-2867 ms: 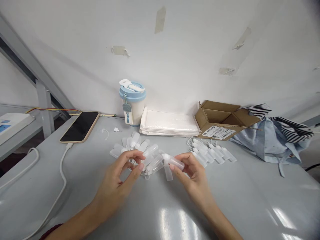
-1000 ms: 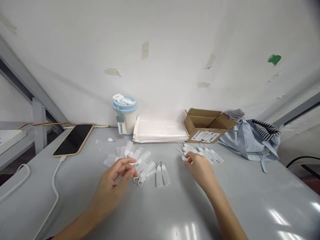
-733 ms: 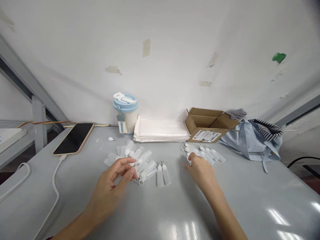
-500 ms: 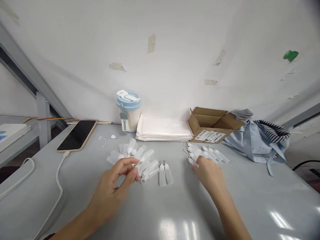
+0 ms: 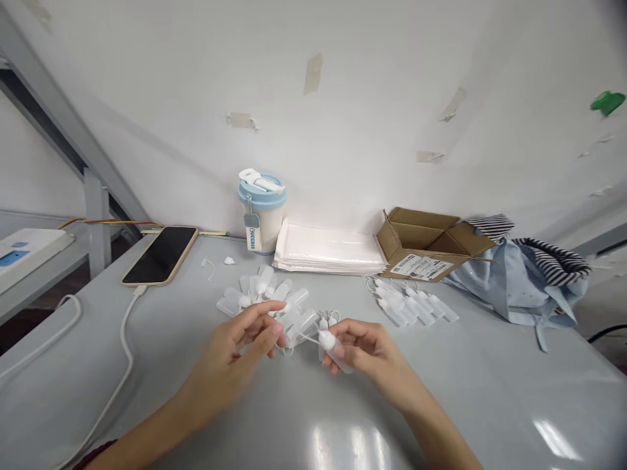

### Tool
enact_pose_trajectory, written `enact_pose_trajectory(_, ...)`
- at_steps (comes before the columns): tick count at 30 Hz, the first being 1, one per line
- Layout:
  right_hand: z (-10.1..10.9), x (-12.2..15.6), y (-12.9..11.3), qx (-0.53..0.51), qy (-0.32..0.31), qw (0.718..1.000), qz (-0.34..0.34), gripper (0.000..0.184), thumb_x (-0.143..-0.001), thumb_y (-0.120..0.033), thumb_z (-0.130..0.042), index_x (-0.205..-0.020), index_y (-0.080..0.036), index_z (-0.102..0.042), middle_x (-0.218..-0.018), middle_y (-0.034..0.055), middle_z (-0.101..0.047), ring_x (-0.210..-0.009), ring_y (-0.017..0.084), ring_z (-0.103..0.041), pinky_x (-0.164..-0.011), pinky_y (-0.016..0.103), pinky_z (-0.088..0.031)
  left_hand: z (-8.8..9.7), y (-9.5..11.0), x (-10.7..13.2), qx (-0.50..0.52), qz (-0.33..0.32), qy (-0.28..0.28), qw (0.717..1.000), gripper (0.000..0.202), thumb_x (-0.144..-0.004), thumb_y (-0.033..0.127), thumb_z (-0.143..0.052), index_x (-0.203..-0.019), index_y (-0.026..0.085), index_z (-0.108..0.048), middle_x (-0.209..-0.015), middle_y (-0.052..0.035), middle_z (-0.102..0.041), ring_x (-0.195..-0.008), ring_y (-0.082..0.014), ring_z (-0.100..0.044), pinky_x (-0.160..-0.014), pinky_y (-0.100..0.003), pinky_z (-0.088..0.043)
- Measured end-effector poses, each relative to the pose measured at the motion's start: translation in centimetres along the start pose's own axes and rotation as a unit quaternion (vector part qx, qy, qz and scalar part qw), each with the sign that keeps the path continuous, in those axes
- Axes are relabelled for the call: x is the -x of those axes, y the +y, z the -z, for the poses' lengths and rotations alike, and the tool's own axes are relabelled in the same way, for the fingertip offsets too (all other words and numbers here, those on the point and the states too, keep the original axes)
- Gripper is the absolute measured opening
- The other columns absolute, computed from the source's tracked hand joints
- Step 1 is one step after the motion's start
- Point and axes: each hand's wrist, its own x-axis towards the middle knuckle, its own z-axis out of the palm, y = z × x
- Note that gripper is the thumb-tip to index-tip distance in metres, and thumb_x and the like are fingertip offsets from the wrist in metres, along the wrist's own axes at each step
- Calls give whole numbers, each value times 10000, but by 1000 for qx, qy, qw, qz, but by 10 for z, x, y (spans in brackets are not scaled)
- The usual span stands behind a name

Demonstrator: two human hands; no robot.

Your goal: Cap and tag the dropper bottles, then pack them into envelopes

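Note:
My right hand (image 5: 365, 351) pinches a small clear plastic bottle (image 5: 334, 347) with a thin white loop at its cap, held just above the grey table (image 5: 490, 405). My left hand (image 5: 234, 352) hovers beside it with fingers curled and thumb near fingertips, close to the loop, at the near edge of a pile of similar clear bottles (image 5: 274, 301). Whether the left fingers hold the loop is unclear. A second group of bottles (image 5: 414, 301) lies to the right, in front of an open cardboard box (image 5: 431, 245).
A blue-lidded cup (image 5: 262, 210) and a stack of white padded envelopes (image 5: 329, 248) stand against the wall. A phone (image 5: 160, 254) with a white charging cable (image 5: 120, 339) lies at the left. Blue and striped cloth (image 5: 529, 271) is heaped at the right.
My right hand left the right-hand group of bottles and came back to the middle with one bottle in it. My left hand stayed by the left pile.

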Motion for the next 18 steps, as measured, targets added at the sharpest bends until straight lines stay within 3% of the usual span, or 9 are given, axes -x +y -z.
enact_pose_trajectory(4,-9,-2,5,-27,-8,1000,-6,195,-822,-361,-629,-832,-170,-667,-684,6,-657,-584,118,-573,-643,278,-463,3,-8,-4,12,8,-54,998,287,-883,447,-479,-996,232,-632,-733,-2,-653,-649,-146,-587,-621,-248,-487)
enact_pose_trajectory(10,-8,-5,9,-16,16,1000,-10,185,-835,-336,-607,-825,-156,-650,-680,5,-641,-560,99,-525,-636,261,-445,7,-10,-3,22,8,-84,996,218,-876,371,-494,-977,227,-623,-777,-3,-638,-674,-140,-573,-653,-251,-476)
enact_pose_trajectory(18,-11,-3,9,27,18,999,-19,187,-860,-320,-564,-858,-151,-645,-669,-1,-610,-544,89,-454,-594,245,-390,6,-10,-4,-31,18,-80,996,248,-874,426,-487,-881,227,-635,-754,2,-612,-685,-145,-551,-615,-243,-421)
